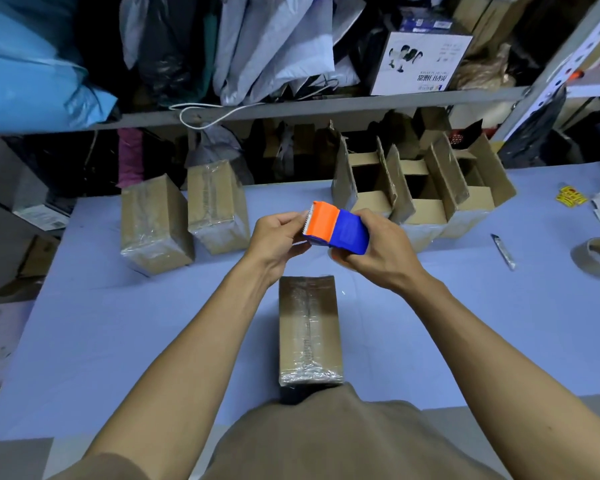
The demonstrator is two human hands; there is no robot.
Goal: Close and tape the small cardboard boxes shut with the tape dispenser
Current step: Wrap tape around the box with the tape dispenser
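Very little can be read. A white carton (pixel 420 64) on the shelf (pixel 291 109) at about one o'clock bears a line of large dark characters along its lower edge, printed upside down from here and too blurred to make out, beside a small blue logo; smaller print at its upper right is illegible. Yellow stickers (pixel 570 196) with red marks lie on the counter (pixel 118 323) at about three o'clock, their wording too small to read.
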